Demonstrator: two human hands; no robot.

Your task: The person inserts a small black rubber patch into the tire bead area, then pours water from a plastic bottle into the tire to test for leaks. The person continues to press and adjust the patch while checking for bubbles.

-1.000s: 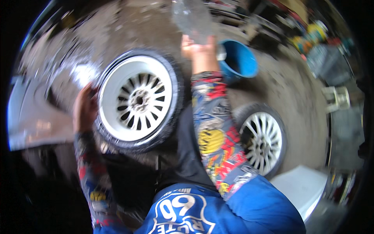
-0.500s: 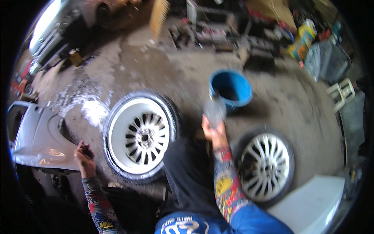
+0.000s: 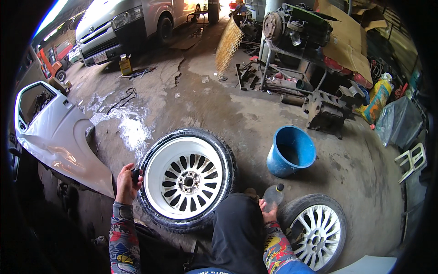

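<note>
In my right hand [image 3: 268, 213] is a clear plastic bottle [image 3: 273, 196] with a dark cap, tilted slightly and gripped around its lower part. My left hand [image 3: 125, 184] is closed on a small black object [image 3: 135, 175]; its kind cannot be made out. This hand is beside the left edge of a wheel [image 3: 160, 195] with a white multi-spoke rim, lying on the floor with its tyre wet around the rim. A second spoked wheel [image 3: 336, 218] lies to the right, close to my right forearm. Beyond the bottle stands a blue bucket [image 3: 278, 163], its inside dark.
A white car body panel [image 3: 68, 146] lies at the left. Wet, shiny floor [image 3: 134, 130] spreads beyond the first wheel. Farther off are a white van [image 3: 137, 34], a yellow container [image 3: 125, 65], an orange mesh sheet [image 3: 229, 45], an engine block [image 3: 324, 109] and a plastic stool [image 3: 410, 162].
The view has tilted up and steadied, bringing the van and engine parts into clearer sight. My right hand with the bottle has drawn back from the bucket, nearer my knee. Both hands keep their holds.
</note>
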